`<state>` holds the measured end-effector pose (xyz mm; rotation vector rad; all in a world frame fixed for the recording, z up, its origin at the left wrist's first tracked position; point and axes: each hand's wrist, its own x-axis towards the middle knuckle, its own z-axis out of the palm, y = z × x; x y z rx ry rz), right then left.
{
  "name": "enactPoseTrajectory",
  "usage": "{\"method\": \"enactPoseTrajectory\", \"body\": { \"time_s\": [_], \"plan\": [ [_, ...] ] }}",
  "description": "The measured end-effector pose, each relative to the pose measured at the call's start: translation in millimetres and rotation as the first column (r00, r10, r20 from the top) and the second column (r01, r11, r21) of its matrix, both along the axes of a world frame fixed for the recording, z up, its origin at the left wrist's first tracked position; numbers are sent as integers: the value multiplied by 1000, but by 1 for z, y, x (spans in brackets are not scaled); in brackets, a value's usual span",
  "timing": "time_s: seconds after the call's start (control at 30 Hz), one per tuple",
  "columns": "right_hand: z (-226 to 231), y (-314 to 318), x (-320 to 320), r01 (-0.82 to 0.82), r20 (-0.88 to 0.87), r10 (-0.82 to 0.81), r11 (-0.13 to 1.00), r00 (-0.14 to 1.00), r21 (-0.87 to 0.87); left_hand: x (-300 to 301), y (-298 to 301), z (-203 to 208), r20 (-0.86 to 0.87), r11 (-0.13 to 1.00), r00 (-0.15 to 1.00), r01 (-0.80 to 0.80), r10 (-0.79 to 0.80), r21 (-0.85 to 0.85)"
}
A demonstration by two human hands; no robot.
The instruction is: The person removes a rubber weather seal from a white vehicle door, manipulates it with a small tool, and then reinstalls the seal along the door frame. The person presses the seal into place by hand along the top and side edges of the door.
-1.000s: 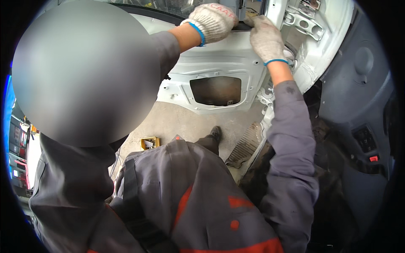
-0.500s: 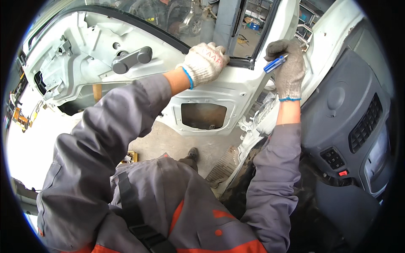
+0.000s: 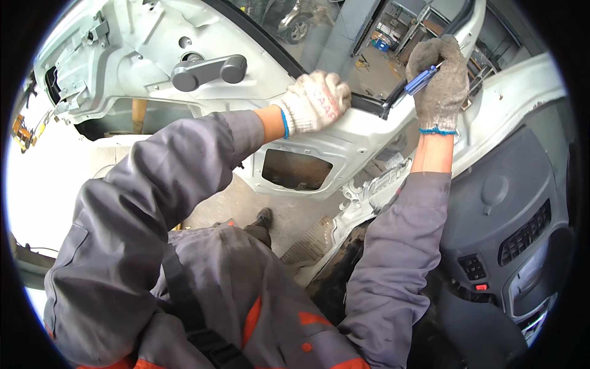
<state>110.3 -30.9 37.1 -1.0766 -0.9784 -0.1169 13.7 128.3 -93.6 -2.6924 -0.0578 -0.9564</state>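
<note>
A white vehicle door [image 3: 362, 150] with its inner trim off stands open in front of me. My left hand [image 3: 316, 101], in a white knit glove with a blue cuff, has its fingers curled over the door's window ledge, by the black window seal [image 3: 372, 106]. Farther right, my right hand [image 3: 439, 83] wears a dirtier grey knit glove. Its fingers are closed round a small screwdriver with a clear blue handle [image 3: 421, 82]. The handle sticks out toward the left, and a bit of thin metal shaft shows against the glove. This hand is raised beside the upright window frame [image 3: 470, 21].
A dark grey window crank [image 3: 209, 72] sits on the door panel to the left. The grey dashboard [image 3: 491, 190] is at the right, with the door sill between. Beyond the glass are a parked car's wheel [image 3: 298, 29] and shelving [image 3: 412, 27]. My shoe [image 3: 264, 216] is on the floor.
My right hand, still holding the screwdriver, has moved up and farther away along the window frame. The view has shifted a little. My left hand keeps its hold on the ledge.
</note>
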Motion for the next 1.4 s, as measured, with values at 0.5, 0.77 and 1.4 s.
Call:
{"method": "enactPoseTrajectory", "body": {
  "time_s": [0.5, 0.77, 1.4],
  "plan": [
    [-126, 54, 91, -67, -342, 17, 989, 939, -133, -18, 0, -5, 145, 994, 985, 88, -96, 63],
    [-117, 34, 69, -91, -342, 21, 978, 939, -189, -125, -4, 204, 103, 765, 895, 426, -434, -483],
    [-151, 52, 103, 181, -298, -195, 981, 935, -72, -142, 61, 200, 234, 822, 877, 477, -420, -312]
  ]
}}
